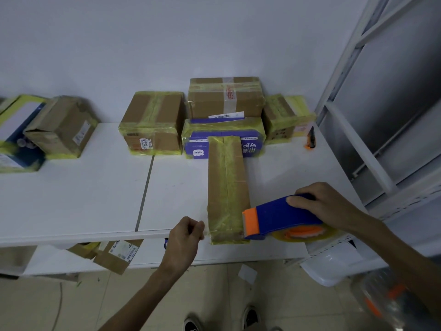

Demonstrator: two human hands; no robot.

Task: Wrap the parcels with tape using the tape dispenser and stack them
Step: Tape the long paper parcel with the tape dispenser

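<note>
A long narrow cardboard parcel (226, 187) wrapped in yellowish tape lies lengthwise on the white table (83, 199), its near end at the table's front edge. My right hand (327, 206) grips a blue and orange tape dispenser (279, 218), whose orange mouth touches the parcel's near right corner. A roll of clear tape sits under the dispenser. My left hand (186, 237) is just left of the parcel's near end, with its fingers curled; I cannot tell whether it pinches a strip of tape.
Taped parcels line the wall: a brown box (152, 123), a blue box (224, 139) with a brown box (225, 96) stacked on it, a small box (284, 118), and more boxes (59, 127) at far left. An orange knife (310, 138) lies at right. Metal shelving (381, 103) stands right.
</note>
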